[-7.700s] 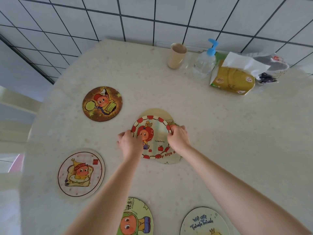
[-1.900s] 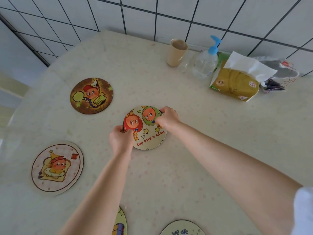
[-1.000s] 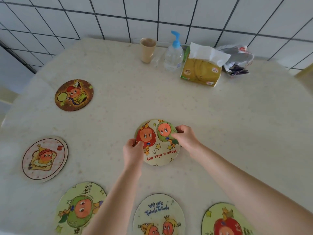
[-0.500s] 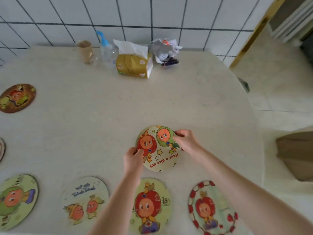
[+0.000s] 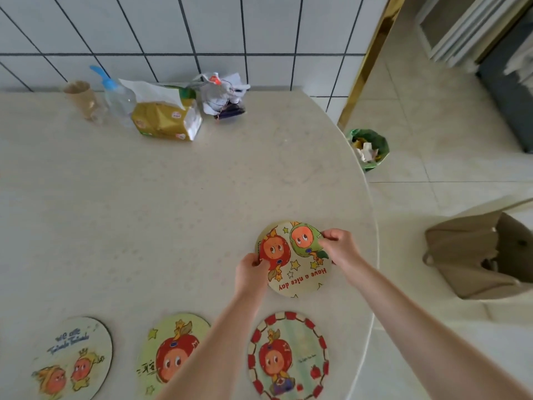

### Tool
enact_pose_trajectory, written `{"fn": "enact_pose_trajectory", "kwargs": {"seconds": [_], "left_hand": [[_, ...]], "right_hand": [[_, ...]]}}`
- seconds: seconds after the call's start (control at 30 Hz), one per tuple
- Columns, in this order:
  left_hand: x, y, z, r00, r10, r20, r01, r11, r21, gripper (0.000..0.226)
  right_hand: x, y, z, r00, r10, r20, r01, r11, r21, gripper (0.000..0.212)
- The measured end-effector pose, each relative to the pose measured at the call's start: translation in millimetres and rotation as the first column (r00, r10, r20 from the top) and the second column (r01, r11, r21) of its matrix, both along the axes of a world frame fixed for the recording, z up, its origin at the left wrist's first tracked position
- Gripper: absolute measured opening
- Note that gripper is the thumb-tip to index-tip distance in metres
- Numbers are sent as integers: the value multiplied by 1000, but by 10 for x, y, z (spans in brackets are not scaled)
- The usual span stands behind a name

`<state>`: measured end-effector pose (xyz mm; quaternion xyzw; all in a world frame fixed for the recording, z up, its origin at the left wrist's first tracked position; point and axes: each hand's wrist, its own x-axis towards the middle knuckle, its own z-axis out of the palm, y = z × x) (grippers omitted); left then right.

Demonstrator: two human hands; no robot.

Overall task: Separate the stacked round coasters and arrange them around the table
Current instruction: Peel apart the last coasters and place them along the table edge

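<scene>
Both hands hold a round coaster (image 5: pixel 294 267) printed with two orange cartoon faces and "Have a nice day". My left hand (image 5: pixel 249 271) pinches its left edge, my right hand (image 5: pixel 340 246) its upper right edge, close to the table's right rim. Along the near edge lie three more coasters: one with a red-checked border (image 5: pixel 288 356), one yellow-green with a red apple figure (image 5: pixel 170 353) partly under my left forearm, and a pale one with blue writing (image 5: pixel 72 356).
The cream table (image 5: pixel 161 209) curves away on the right. At the back by the tiled wall stand a paper cup (image 5: pixel 82 99), a pump bottle (image 5: pixel 116 96), a tissue pack (image 5: pixel 167 116) and crumpled bags (image 5: pixel 223 96). A green-lined bin (image 5: pixel 369 148) and a tan bag (image 5: pixel 478 255) sit on the floor.
The view has swung right across the table, and the held coaster has travelled toward the right rim. The red-bordered coaster, earlier on top of the stack, now lies at the near edge.
</scene>
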<state>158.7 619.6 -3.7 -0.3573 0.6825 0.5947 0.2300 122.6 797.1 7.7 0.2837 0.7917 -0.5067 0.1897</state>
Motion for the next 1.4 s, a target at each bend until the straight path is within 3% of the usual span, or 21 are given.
{"fn": "enact_pose_trajectory", "kwargs": {"seconds": [0.27, 0.43, 0.67, 0.8, 0.97, 1.17, 1.4], "left_hand": [[-329, 285, -24, 989, -147, -3, 147, 989, -3, 17], [-327, 441, -56, 975, -217, 50, 215, 975, 51, 16], [-335, 372, -139, 921, -386, -40, 358, 884, -300, 9], [-577, 316, -61, 955, -294, -44, 289, 952, -100, 10], [-1086, 261, -36, 981, -172, -93, 169, 985, -31, 16], [-1773, 276, -62, 981, -99, -165, 94, 995, -38, 16], [-2221, 322, -192, 970, -146, -196, 131, 988, -83, 18]], "right_hand": [[-167, 362, -87, 997, -71, -10, 71, 996, 60, 14], [-259, 497, -134, 998, -58, 21, 55, 991, 125, 20], [-348, 511, -133, 996, 52, 78, -72, 957, 281, 28], [-617, 524, -59, 992, 114, 57, -124, 963, 238, 22], [-1163, 517, -8, 979, 205, 19, -204, 958, 203, 12], [-1976, 508, -46, 982, 186, -30, -179, 969, 169, 10], [-2504, 547, -178, 986, 164, 16, -164, 968, 192, 18]]}}
